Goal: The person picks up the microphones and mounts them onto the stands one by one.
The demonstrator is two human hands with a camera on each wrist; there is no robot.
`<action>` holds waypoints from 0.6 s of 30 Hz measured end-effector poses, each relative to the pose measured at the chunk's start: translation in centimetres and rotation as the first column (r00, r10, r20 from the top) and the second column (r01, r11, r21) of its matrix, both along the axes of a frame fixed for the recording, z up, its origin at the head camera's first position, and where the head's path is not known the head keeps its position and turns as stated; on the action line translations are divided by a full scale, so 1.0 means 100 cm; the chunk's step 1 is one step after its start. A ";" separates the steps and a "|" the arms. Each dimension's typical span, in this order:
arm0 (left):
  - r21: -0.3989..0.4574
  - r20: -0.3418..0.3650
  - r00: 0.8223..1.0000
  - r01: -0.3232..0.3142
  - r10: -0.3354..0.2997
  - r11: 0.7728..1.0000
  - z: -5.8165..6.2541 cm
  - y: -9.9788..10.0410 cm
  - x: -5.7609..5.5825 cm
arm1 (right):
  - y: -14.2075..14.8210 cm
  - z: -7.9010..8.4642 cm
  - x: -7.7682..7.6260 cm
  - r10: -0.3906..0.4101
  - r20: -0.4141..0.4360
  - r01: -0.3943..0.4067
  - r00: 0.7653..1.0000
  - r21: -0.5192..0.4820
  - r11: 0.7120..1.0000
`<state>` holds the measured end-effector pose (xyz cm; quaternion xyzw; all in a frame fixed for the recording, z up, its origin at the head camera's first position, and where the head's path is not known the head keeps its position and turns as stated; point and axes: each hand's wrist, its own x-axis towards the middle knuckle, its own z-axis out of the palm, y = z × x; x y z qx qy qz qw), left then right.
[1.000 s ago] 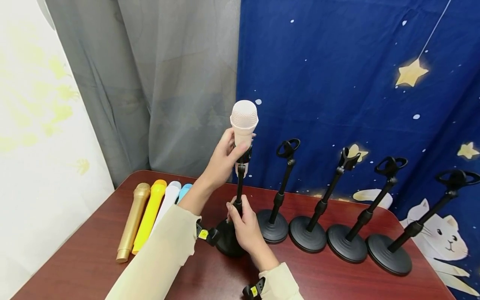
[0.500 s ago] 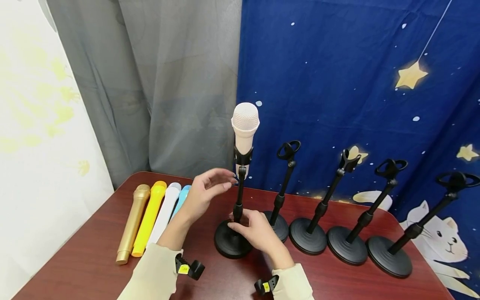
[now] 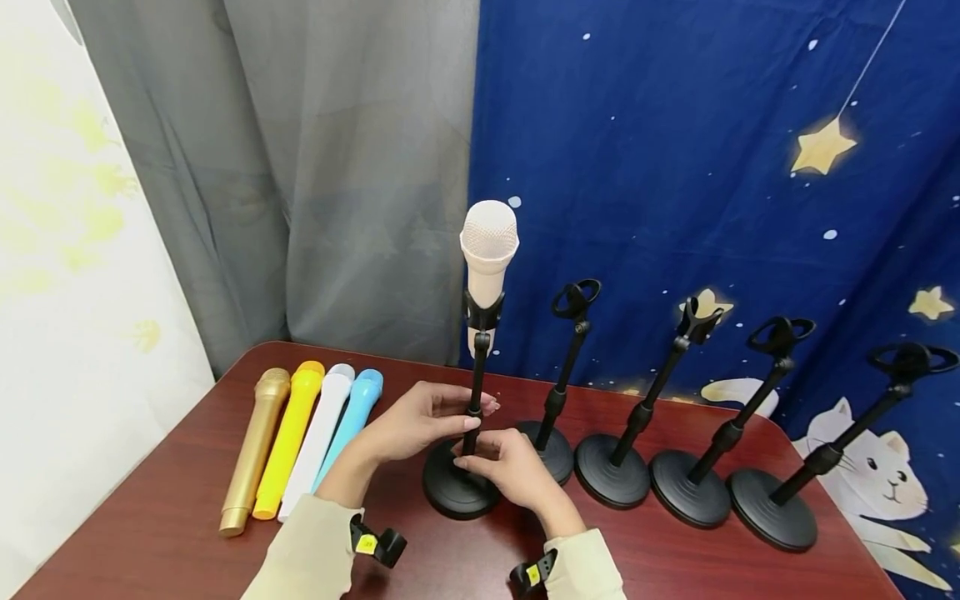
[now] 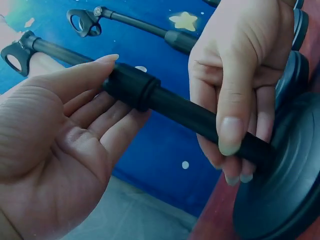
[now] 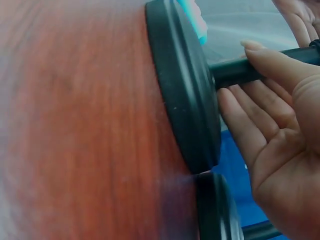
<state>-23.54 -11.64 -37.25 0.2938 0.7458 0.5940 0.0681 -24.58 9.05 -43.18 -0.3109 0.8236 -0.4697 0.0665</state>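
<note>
Left fingers [image 4: 125, 131] have lowered onto the stand [image 4: 185, 112].

And here's the right hand [image 5: 290, 145], right at the foot of the black pole [image 5: 232, 73]!
Thumb on one side, fingers on the other, just beside the round base [image 5: 187, 95] sitting on the reddish-brown desk [image 5: 85, 120]. A second base [image 5: 214, 210] stands right next to it, blue cloth [image 5: 236, 160] behind, and the left hand [image 5: 299, 21] peeks in at the upper right corner.

The reddish table [image 3: 172, 492] bears five black stands [image 3: 641, 414] and four microphones [image 3: 288, 442] (lying flat)
</note>
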 end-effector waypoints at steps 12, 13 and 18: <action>0.044 -0.034 0.994 -0.099 0.101 0.994 -0.011 0.006 0.002 | 0.002 -0.004 -0.001 0.015 0.018 -0.014 1.000 -0.040 0.999; 0.042 -0.041 0.991 -0.124 0.125 0.991 -0.012 0.007 0.002 | 0.002 -0.004 -0.001 0.012 0.014 -0.012 1.000 -0.034 0.999; 0.039 -0.041 0.968 -0.245 0.247 0.969 -0.012 0.011 0.003 | 0.000 -0.003 -0.001 0.002 0.003 -0.002 1.000 -0.013 1.000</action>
